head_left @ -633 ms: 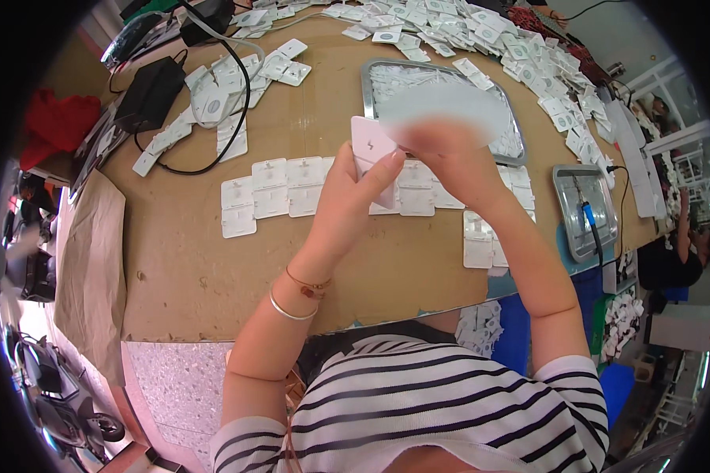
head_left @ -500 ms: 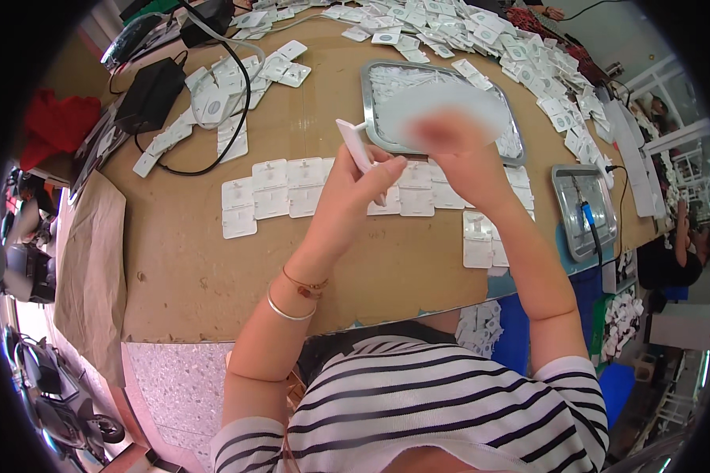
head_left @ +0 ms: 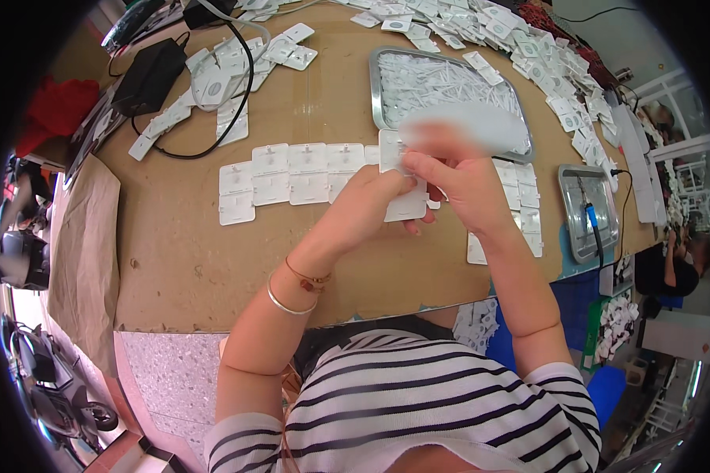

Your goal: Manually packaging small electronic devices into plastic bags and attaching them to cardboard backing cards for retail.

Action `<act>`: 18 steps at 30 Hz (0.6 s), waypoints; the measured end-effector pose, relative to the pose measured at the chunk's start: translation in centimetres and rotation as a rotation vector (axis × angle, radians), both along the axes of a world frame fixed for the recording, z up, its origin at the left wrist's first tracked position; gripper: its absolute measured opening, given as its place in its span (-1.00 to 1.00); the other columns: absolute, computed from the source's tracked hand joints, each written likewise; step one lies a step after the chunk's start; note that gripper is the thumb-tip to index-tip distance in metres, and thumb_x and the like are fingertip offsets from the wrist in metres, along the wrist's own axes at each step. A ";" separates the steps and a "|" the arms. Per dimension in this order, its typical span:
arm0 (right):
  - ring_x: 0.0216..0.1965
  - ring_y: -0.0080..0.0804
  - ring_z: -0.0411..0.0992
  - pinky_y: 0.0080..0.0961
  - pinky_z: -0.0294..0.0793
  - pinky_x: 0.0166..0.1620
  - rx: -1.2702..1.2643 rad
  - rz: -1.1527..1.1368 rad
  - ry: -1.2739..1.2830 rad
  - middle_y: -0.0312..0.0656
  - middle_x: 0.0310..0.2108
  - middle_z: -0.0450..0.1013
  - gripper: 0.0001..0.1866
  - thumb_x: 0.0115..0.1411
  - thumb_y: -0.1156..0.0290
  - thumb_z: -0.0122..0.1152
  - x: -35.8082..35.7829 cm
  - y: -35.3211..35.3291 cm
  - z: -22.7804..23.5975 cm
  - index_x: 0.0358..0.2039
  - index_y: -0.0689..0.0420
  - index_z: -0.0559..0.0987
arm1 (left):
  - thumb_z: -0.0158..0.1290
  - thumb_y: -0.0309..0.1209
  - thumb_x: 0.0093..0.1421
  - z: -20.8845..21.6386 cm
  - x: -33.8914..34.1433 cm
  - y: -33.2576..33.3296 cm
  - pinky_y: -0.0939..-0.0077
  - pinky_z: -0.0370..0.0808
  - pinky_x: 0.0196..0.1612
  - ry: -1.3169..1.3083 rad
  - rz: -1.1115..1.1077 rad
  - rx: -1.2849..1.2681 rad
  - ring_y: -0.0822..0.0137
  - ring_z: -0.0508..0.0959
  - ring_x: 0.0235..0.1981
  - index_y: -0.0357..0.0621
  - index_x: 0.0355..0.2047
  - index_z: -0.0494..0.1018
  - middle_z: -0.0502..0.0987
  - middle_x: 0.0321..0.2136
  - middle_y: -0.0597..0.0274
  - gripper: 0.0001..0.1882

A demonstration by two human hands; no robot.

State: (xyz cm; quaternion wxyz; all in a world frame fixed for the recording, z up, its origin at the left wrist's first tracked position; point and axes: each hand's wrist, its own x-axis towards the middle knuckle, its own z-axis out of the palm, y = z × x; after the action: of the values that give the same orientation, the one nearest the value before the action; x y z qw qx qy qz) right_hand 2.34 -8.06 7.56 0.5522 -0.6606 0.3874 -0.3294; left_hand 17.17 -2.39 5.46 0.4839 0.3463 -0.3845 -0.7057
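My left hand [head_left: 369,199] is closed on a flat white plastic piece [head_left: 407,208], thumb on its face and fingers behind. Thumb and fingers of my right hand [head_left: 473,189] pinch together at the upper part of that piece; a blur covers the fingertips, so what they hold cannot be made out. Just beyond, a metal tray [head_left: 376,88] is heaped with small white plastic parts [head_left: 442,83]. Similar white pieces [head_left: 308,172] lie side by side in a row under and left of my hands, with more of these pieces [head_left: 521,185] beyond my right wrist.
Loose white pieces [head_left: 528,51] pile along the far right edge. A smaller metal tray [head_left: 564,209] at right holds a blue-handled, corded tool [head_left: 591,214]. At far left are a black power adapter [head_left: 150,76], a looping black cable [head_left: 248,87] and brown paper [head_left: 87,260].
My right hand has come from over the tray down to the white piece. The piece, tilted on edge before, now faces up, and my left hand has shifted slightly right.
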 end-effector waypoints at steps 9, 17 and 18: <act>-0.58 -0.76 0.30 -0.80 0.21 -0.61 0.189 -0.076 -0.190 -0.37 -0.49 0.43 -0.88 0.11 0.44 0.22 0.5 0.9 -0.2 -0.37 0.13 0.46 | -0.25 -0.36 0.15 0.3 0.2 0.1 0.50 0.48 -0.48 -0.059 -0.039 -0.009 0.34 0.54 -0.39 -0.41 -0.13 0.34 0.50 -0.31 0.06 -0.62; -0.47 -0.70 0.36 -0.74 0.27 -0.57 0.229 -0.146 -0.266 -0.33 -0.43 0.43 -0.77 0.07 0.48 0.26 0.3 1.9 -0.4 -0.29 0.12 0.40 | -0.23 -0.33 0.14 0.0 -0.2 0.7 0.53 0.47 -0.48 -0.248 -0.019 -0.083 0.36 0.53 -0.42 -0.33 -0.22 0.41 0.52 -0.38 0.14 -0.65; -0.44 -0.67 0.37 -0.73 0.31 -0.53 0.248 -0.161 -0.299 -0.32 -0.41 0.43 -0.75 0.06 0.49 0.26 0.2 1.9 -0.4 -0.27 0.12 0.39 | -0.23 -0.33 0.14 0.0 -0.4 0.7 0.53 0.47 -0.48 -0.251 -0.023 -0.085 0.36 0.53 -0.42 -0.33 -0.22 0.41 0.52 -0.38 0.14 -0.65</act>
State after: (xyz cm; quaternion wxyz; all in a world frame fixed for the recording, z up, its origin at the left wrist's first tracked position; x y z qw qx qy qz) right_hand 2.55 -6.11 7.21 0.6527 -0.4981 0.3903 -0.4166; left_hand 16.76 -1.68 5.49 0.4382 0.4067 -0.4754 -0.6454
